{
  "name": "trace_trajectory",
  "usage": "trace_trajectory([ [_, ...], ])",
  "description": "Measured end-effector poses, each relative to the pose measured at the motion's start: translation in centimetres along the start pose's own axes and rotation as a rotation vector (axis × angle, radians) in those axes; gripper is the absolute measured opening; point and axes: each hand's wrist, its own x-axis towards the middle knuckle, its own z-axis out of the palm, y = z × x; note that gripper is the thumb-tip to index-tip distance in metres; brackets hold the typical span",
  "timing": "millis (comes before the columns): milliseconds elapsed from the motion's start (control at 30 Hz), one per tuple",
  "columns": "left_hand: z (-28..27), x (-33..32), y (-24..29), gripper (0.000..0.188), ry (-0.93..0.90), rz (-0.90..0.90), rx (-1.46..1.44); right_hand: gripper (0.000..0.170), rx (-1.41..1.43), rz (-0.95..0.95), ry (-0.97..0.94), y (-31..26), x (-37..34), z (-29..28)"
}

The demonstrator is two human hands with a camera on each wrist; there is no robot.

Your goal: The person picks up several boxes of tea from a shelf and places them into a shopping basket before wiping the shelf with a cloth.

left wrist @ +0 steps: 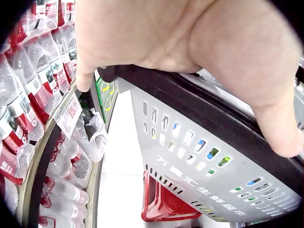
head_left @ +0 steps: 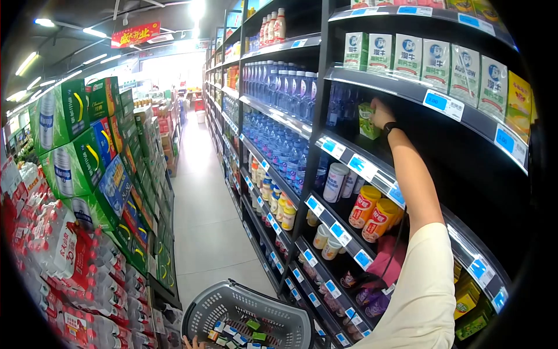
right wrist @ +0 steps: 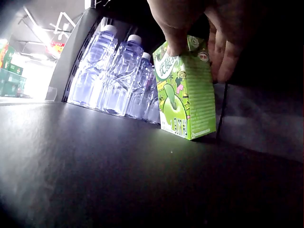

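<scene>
Deep on a dark shelf (right wrist: 118,166), my right hand (head_left: 382,114) (right wrist: 204,33) grips a small green carton (head_left: 368,122) (right wrist: 187,95) with an apple picture by its top, thumb on one side and fingers on the other. The carton stands slightly tilted on or just above the shelf; contact is unclear. My left hand (left wrist: 190,42) (head_left: 193,343) lies over the black rim of a grey basket (head_left: 290,311) (left wrist: 209,156), its thumb and a finger hanging down on the near side. Small cartons (head_left: 256,330) lie in the basket.
Clear bottles (head_left: 293,93) (right wrist: 121,76) stand left of the carton. White cartons (head_left: 436,61) line the shelf above, and cans (head_left: 365,206) stand below. Stacked green cases (head_left: 64,116) and wrapped red-labelled bottles (head_left: 64,244) (left wrist: 28,95) flank the aisle's left. A red object (left wrist: 164,202) shows beneath the basket.
</scene>
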Motion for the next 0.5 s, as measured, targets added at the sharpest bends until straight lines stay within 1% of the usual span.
trace_trajectory([
  [100,-1.0,-0.2,0.4,0.105,-0.066,-0.004,-0.013,0.029,-0.102,-0.017,0.102,0.0,-0.3,-0.3],
  [133,-0.3,0.2,0.3,0.105,-0.068,-0.007,-0.018,0.029,-0.1,-0.023,0.1,-0.2,-0.7,-0.6],
  [200,1.1,1.0,-0.1,0.101,0.021,0.004,0.002,0.03,-0.119,0.018,0.181,-0.9,-1.4,-1.1],
  [233,0.5,0.6,0.0,0.097,0.009,0.016,-0.061,0.032,-0.1,-0.011,0.208,-0.6,-1.3,-1.2],
  [267,-2.2,-1.4,0.6,0.084,-0.036,0.034,-0.053,0.034,-0.084,-0.035,0.207,-1.7,-2.2,-1.9],
  [333,-0.6,-0.2,0.1,0.068,0.016,0.046,-0.073,0.034,-0.205,-0.163,0.218,-4.6,-3.6,-2.8],
  [367,-3.6,-2.4,1.0,0.059,-0.033,0.042,-0.101,0.034,-0.261,-0.22,0.131,-6.2,-4.0,-3.3],
  [400,-3.5,-2.2,1.1,0.059,-0.027,0.034,-0.118,0.029,-0.29,-0.319,0.126,-7.5,-4.7,-3.5],
  [467,-3.1,-1.9,0.7,0.06,-0.042,0.053,-0.081,0.027,-0.362,-0.495,0.212,-9.8,-5.8,-3.2],
  [500,-3.6,-2.7,1.0,0.059,0.056,0.045,-0.036,0.027,-0.402,-0.588,0.258,-10.7,-6.1,-2.9],
])
